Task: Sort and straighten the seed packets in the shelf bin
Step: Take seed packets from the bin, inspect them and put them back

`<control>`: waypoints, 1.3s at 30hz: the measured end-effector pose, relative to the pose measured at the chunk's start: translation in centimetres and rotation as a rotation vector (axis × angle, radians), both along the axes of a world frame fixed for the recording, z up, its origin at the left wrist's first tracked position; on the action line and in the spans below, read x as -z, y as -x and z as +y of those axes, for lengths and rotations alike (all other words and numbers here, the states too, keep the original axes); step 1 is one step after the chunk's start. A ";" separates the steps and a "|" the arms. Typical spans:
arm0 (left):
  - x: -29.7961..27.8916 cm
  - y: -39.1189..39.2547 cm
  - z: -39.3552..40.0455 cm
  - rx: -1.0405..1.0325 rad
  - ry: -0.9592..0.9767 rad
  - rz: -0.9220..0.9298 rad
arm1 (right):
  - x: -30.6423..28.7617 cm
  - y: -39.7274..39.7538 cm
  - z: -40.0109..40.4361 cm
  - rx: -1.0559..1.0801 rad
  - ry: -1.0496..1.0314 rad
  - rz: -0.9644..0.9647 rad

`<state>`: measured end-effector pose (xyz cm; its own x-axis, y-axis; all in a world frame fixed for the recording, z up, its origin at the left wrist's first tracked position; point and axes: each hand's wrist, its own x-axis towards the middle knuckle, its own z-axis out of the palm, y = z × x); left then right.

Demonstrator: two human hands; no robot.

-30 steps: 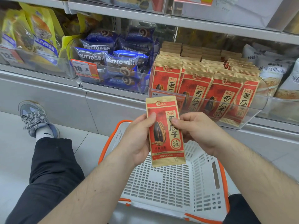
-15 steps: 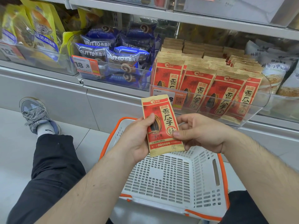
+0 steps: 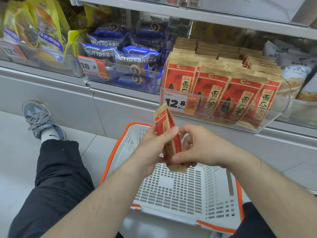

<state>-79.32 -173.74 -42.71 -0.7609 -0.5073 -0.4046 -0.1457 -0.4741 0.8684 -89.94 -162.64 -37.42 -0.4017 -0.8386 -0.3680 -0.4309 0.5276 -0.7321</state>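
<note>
The clear shelf bin (image 3: pixel 274 117) holds rows of red seed packets (mostly upright, the front ones leaning). Above the white basket (image 3: pixel 197 191), one loose packet (image 3: pixel 169 134) is turned edge-on, gripped by the left hand (image 3: pixel 154 148) and pinched low by the right hand (image 3: pixel 200 148). The step looks like turning it over; next it likely needs slotting upright, face forward, into a row.

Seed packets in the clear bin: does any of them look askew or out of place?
Yes. The front-row packets at the right of the bin lean sideways instead of standing straight. One packet is outside the bin, held edge-on by both hands, left and right, above the basket.
</note>
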 end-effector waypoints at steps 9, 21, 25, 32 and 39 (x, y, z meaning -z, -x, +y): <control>0.8 -0.3 0.3 0.225 0.149 -0.001 | -0.5 0.4 -0.3 0.138 0.290 0.053; 0.1 -0.4 0.3 0.281 -0.071 0.305 | -0.1 0.1 -0.6 0.158 0.379 -0.311; 0.1 -0.4 0.2 0.326 -0.137 0.325 | -0.1 0.1 -0.6 0.173 0.399 -0.369; 0.1 -0.2 0.1 0.315 -0.149 0.292 | -0.1 0.2 -0.5 0.161 0.401 -0.384; -1.8 -0.1 0.0 -0.021 -0.165 0.062 | -0.6 0.6 -0.1 0.099 0.204 -0.040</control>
